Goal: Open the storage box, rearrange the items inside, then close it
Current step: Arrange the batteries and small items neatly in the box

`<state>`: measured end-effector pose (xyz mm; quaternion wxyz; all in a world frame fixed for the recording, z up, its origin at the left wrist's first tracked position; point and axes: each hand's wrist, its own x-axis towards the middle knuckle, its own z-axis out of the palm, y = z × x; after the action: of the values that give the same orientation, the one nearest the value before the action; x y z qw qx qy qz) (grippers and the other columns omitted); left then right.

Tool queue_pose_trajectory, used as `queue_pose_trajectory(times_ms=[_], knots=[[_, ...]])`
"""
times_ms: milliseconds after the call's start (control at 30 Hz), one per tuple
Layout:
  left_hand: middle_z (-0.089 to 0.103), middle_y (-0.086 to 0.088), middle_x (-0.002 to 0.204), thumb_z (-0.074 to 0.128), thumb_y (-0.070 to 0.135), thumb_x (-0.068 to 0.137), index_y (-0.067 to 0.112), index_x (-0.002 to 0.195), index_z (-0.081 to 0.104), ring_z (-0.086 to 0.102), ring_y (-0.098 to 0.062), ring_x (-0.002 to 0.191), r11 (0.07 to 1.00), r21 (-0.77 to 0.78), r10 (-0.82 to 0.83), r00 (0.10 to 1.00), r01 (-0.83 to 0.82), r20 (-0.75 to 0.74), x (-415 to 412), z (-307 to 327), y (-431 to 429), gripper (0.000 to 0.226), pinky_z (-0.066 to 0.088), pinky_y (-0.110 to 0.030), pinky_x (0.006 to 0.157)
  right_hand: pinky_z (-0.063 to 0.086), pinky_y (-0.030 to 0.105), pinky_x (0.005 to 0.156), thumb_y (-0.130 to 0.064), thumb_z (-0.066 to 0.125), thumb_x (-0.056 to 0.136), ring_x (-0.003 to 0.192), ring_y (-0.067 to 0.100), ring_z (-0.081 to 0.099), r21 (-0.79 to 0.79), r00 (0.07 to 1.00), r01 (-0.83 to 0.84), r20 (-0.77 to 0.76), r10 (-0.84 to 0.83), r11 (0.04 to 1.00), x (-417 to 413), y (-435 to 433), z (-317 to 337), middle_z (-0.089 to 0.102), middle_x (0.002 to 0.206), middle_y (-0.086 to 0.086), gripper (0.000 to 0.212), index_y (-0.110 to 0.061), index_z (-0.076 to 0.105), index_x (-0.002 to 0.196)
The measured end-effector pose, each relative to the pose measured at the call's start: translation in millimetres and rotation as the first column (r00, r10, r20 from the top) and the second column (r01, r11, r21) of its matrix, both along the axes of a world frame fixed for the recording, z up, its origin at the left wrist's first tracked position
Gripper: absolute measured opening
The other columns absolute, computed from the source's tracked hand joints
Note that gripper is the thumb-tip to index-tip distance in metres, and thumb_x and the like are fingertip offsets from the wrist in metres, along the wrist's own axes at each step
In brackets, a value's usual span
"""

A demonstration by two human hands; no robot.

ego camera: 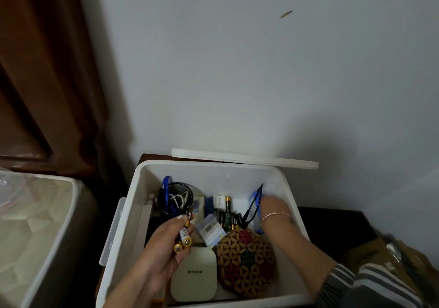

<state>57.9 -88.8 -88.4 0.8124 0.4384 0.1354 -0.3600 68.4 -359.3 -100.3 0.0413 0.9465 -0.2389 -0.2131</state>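
The white storage box (133, 203) stands open, its lid (242, 159) tipped up against the wall behind. Over the box's left half, my left hand (164, 250) grips several batteries (184, 236). My right hand (273, 209), a thin bangle on its wrist, reaches deep into the right rear corner among blue and black cables (254, 203); its fingers are blurred and hidden. Inside lie a black cup (177, 199) with cords, loose batteries (228, 215), a barcoded card (211, 229), a cream square device (193, 275) and a round woven flower-pattern mat (247, 258).
A dark wooden surface (332, 222) carries the box against a white wall. Left of it stands a larger white bin (59, 236) with pale contents. Brown wooden furniture (42, 70) fills the upper left. Cardboard and clutter (389, 253) lie at the right.
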Motion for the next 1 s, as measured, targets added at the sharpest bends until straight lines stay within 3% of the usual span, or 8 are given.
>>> queue_pose_trajectory(times_ms=[167,267,367,500,633,733,833,1000], knots=[[0.056,-0.003,0.065,0.052,0.02,0.097,-0.001,0.117,0.057,0.044,-0.008,0.045,1.0,0.004,0.004,1.0,-0.004,0.005,0.1,0.1,-0.8,0.03,0.036,-0.018,0.032,0.048,0.032,0.083,-0.003,0.045,0.092,0.107,0.025,0.06,-0.025,0.98,0.09,0.181,-0.084,0.996,-16.9,5.8,39.5,0.06,0.117,0.01,0.029,-0.009,0.053,0.119],[0.055,-0.004,0.065,0.051,0.019,0.097,-0.002,0.116,0.056,0.044,-0.007,0.045,1.0,-0.007,0.0,1.0,0.0,0.007,0.3,0.5,-0.9,0.029,0.036,-0.018,0.032,0.044,0.032,0.074,-0.005,0.044,0.092,0.103,0.025,0.058,-0.091,0.916,-0.073,0.389,0.102,0.993,-3.0,20.9,53.5,0.06,0.112,0.007,0.022,-0.012,0.052,0.112],[0.055,-0.004,0.063,0.051,0.019,0.097,0.0,0.115,0.058,0.045,-0.007,0.044,1.0,0.005,0.003,1.0,-0.003,-0.006,-0.1,0.8,-0.9,0.027,0.036,-0.018,0.032,0.037,0.038,0.092,-0.023,0.048,0.094,0.109,0.025,0.052,-0.149,0.823,-0.538,0.12,0.556,0.83,6.8,38.1,46.9,0.06,0.115,0.004,0.022,-0.017,0.056,0.114],[0.057,-0.004,0.065,0.052,0.019,0.097,-0.001,0.114,0.06,0.045,-0.008,0.046,1.0,0.02,-0.005,1.0,0.005,-0.004,-0.3,-0.9,1.5,0.028,0.037,-0.019,0.033,0.018,0.051,0.107,-0.026,0.051,0.092,0.106,0.026,0.054,-0.198,0.686,-0.715,-0.383,0.618,0.671,-0.8,27.1,33.9,0.065,0.104,0.004,0.017,-0.017,0.063,0.099],[0.059,-0.004,0.065,0.054,0.02,0.095,-0.001,0.114,0.061,0.047,-0.008,0.045,1.0,0.017,-0.004,1.0,0.005,-0.012,1.4,-4.7,2.3,0.029,0.038,-0.018,0.033,0.008,0.055,0.114,-0.017,0.046,0.092,0.063,0.02,0.046,-0.153,0.61,-0.77,-0.46,0.645,0.619,-11.5,2.6,33.0,0.053,0.064,0.002,0.032,-0.015,0.05,0.061],[0.06,-0.004,0.065,0.054,0.02,0.095,-0.001,0.114,0.061,0.047,-0.008,0.045,1.0,0.013,0.0,1.0,0.0,-0.019,2.8,-6.7,1.6,0.029,0.038,-0.019,0.033,0.012,0.044,0.112,-0.023,0.043,0.096,0.08,0.023,0.057,-0.132,0.643,-0.744,-0.406,0.649,0.655,-14.1,-12.0,26.3,0.067,0.085,0.007,0.029,-0.013,0.063,0.079],[0.06,-0.004,0.065,0.054,0.02,0.096,-0.001,0.114,0.061,0.047,-0.008,0.044,1.0,0.025,-0.001,1.0,0.002,-0.014,2.2,-6.7,1.2,0.028,0.038,-0.019,0.033,0.024,0.036,0.095,-0.007,0.042,0.095,0.075,0.021,0.051,-0.167,0.682,-0.723,-0.33,0.653,0.67,-10.1,-12.5,20.0,0.062,0.086,0.008,0.023,-0.006,0.061,0.081],[0.06,-0.003,0.063,0.052,0.019,0.097,-0.001,0.114,0.061,0.045,-0.008,0.042,0.998,0.059,0.014,1.0,-0.013,-0.009,0.0,-3.9,1.5,0.027,0.037,-0.019,0.033,0.021,0.048,0.109,-0.012,0.047,0.094,0.119,0.03,0.046,-0.225,0.641,-0.766,-0.343,0.686,0.602,1.0,-5.4,3.0,0.055,0.125,0.012,0.026,-0.008,0.057,0.117]])
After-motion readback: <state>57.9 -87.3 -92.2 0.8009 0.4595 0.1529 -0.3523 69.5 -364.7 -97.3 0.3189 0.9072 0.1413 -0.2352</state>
